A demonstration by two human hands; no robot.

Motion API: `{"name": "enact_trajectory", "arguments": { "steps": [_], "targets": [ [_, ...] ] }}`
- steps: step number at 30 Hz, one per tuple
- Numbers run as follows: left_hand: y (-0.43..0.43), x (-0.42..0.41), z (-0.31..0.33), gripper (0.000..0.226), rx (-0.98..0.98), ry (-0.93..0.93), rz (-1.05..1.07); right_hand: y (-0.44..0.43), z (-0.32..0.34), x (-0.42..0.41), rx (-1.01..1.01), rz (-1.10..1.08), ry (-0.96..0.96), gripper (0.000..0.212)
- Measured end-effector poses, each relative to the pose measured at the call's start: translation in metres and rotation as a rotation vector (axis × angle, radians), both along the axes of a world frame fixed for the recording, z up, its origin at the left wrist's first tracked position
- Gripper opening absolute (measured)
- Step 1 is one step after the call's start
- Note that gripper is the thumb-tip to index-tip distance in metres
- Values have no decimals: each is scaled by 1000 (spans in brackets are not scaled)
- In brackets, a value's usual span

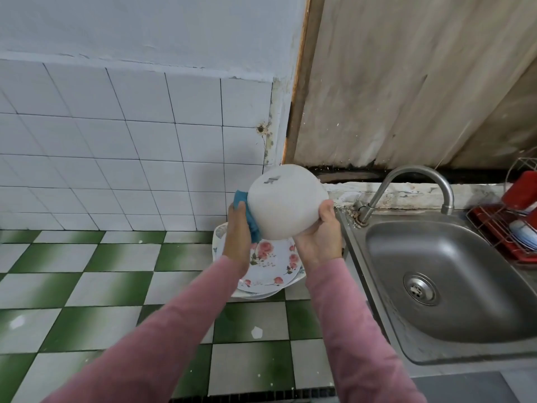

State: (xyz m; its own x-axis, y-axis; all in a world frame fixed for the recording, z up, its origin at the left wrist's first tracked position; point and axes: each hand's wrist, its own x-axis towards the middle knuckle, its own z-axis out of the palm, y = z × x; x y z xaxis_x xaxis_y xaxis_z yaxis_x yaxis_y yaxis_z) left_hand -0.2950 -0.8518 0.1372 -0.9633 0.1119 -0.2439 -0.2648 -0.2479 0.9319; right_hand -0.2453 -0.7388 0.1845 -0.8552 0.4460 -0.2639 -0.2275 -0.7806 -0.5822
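Head view. Grips bowl [286, 202] in curled right hand [319, 237], base outward, above stacked plates [270, 266], left of sink [453, 286]. Presses cloth [241, 197] to its side with left hand [239, 234], fingers curled over it. Looks mid-wipe; rinsing likely left; plates done or not, cannot tell.

Matt white bowl [286, 200], blue cloth [247, 212], brushed steel sink [453, 274].

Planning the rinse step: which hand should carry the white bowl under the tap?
Right hand, probably: it grips the bowl and is on the side of the tap, while the left hand holds the blue sponge.
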Motion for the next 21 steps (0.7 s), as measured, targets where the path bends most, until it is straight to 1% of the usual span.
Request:
{"name": "enact_trajectory", "arguments": {
  "steps": [2, 4, 5, 7, 8, 10, 12, 14, 16, 18, 21],
  "targets": [
    [8, 12, 0, 42, -86, 216, 38, -4, 4, -3, -65, -24, 37, 31],
    [9, 19, 1, 43, -184, 480, 46, -8, 6, -6, -81, -40, 38, 28],
    [8, 19, 1, 44, -269, 630, 33, -10, 6, -6, -70, -34, 32, 25],
    [5, 13, -1, 45, -514, 901, -39, -17, 4, -4, -19, 25, 18, 21],
    [4, 8, 0, 46, -609, 979, -87, -20, 1, -3, 15, 67, 7, 21],
    [3, 0, 8, 47, -714, 1043, -158, -24, -2, 0, 86, 153, -12, 21],
    [0, -8, 15, 46, -756, 1034, -204, -24, -5, 2, 157, 210, -47, 23],
    [-3, -18, 22, 41, -726, 939, -243, -24, -6, 2, 281, 229, -113, 24],
    [-5, -24, 28, 33, -659, 770, -265, -24, -9, 2, 426, 197, -197, 25],
    [-8, -28, 31, 28, -550, 544, -266, -23, -11, 4, 528, 148, -256, 27],
    [-17, -36, 24, 23, -419, 295, -234, -18, -9, 11, 517, 123, -262, 32]
  ]
}}
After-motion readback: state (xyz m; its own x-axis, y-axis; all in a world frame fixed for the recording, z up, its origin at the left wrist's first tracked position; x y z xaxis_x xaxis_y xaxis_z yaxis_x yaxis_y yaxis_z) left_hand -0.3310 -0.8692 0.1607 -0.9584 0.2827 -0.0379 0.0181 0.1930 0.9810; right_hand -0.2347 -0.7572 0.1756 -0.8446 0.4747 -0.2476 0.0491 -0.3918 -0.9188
